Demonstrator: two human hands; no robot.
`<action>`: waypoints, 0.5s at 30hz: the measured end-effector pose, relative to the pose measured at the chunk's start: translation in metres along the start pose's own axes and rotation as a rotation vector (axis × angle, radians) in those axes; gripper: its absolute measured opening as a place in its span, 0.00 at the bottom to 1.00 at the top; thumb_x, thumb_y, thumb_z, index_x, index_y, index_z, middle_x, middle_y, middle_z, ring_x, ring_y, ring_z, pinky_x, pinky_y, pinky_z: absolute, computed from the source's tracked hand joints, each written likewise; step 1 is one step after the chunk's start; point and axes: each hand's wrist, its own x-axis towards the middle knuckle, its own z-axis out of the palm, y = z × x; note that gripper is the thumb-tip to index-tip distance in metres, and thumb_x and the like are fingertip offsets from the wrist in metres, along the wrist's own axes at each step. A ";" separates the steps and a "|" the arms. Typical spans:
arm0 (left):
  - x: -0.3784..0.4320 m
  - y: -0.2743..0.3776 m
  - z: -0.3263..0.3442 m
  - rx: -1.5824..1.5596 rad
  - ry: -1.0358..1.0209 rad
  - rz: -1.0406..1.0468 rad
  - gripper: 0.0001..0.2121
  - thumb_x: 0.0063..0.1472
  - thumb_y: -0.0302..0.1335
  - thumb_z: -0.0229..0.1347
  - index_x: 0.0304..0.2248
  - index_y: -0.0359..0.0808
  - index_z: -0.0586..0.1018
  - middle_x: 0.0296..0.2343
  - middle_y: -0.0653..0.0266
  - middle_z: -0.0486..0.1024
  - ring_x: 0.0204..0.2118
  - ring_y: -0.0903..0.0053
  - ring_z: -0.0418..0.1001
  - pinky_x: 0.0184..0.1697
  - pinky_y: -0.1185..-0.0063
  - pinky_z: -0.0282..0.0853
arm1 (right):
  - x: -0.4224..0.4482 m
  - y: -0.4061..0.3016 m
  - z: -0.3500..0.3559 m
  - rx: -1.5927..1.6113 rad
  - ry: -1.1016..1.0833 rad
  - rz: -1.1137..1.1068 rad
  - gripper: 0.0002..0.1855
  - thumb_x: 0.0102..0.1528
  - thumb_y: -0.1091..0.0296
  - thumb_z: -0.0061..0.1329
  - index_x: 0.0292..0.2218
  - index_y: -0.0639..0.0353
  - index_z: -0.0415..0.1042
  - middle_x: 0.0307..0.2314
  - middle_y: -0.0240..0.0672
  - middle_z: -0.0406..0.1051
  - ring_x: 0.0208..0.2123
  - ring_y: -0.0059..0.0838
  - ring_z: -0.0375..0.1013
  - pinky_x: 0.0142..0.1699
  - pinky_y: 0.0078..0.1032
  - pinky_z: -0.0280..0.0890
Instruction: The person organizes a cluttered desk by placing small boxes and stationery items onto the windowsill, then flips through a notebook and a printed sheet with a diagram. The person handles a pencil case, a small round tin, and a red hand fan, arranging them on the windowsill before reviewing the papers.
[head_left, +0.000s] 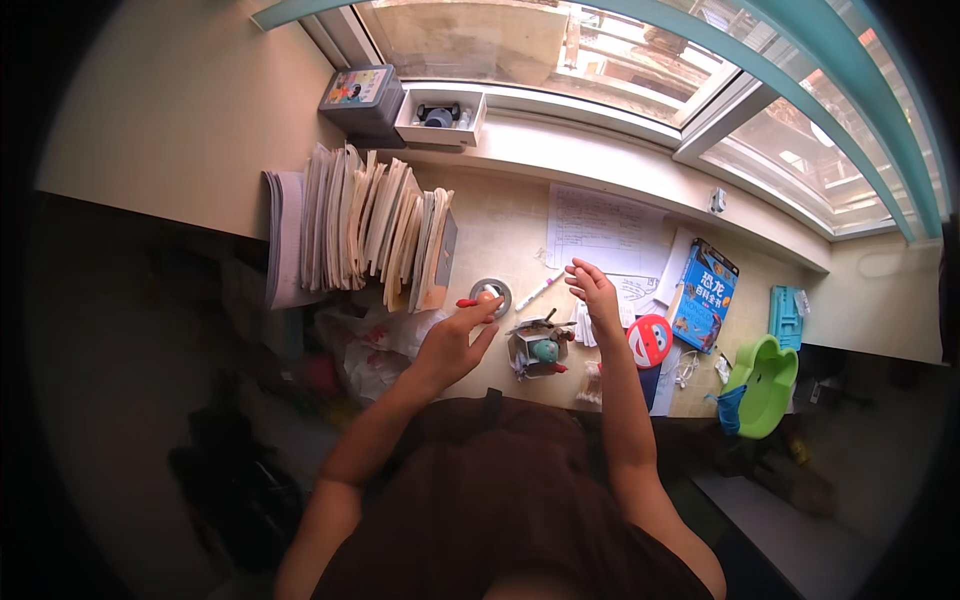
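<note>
My left hand (454, 349) hovers by a grey roll of tape (504, 286), thumb and fingers apart. A red pen cap or tip (466, 303) shows beside its fingertips; whether they touch it is unclear. My right hand (596, 296) is raised with loosely bent fingers and nothing seen in it. Just left of it lies a white marker (536, 292) with a pink band. Between my hands stands a pen holder (529, 366) filled with pens, a teal round object (545, 350) and other small things. White cards (583, 330) lie partly behind my right wrist.
Upright books and papers (367, 225) line the left side, above a plastic bag (375, 349). Printed sheets (600, 225) lie toward the window. At right are a blue book (703, 296), a red round case (649, 341) and a green basin (757, 390). An open box (442, 135) sits on the sill.
</note>
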 end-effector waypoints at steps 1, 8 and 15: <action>-0.010 -0.011 0.012 -0.001 0.011 -0.043 0.20 0.53 0.27 0.52 0.48 0.38 0.68 0.34 0.54 0.74 0.36 0.66 0.73 0.38 0.76 0.67 | -0.012 0.010 -0.012 -0.015 0.019 -0.028 0.19 0.55 0.63 0.43 0.45 0.64 0.65 0.37 0.35 0.70 0.36 0.21 0.69 0.41 0.17 0.62; -0.025 -0.120 0.093 0.069 0.082 -0.210 0.31 0.49 0.28 0.56 0.52 0.32 0.58 0.47 0.51 0.64 0.48 0.61 0.64 0.49 0.74 0.60 | -0.073 0.079 -0.069 -0.158 0.185 -0.036 0.15 0.54 0.68 0.45 0.41 0.66 0.68 0.32 0.33 0.71 0.33 0.16 0.68 0.38 0.13 0.62; 0.012 -0.175 0.135 -0.180 0.050 -0.338 0.24 0.49 0.23 0.52 0.47 0.29 0.64 0.44 0.53 0.67 0.45 0.67 0.67 0.47 0.78 0.62 | -0.095 0.127 -0.074 -0.228 0.043 0.152 0.20 0.55 0.70 0.41 0.49 0.64 0.61 0.39 0.38 0.67 0.34 0.22 0.70 0.37 0.16 0.65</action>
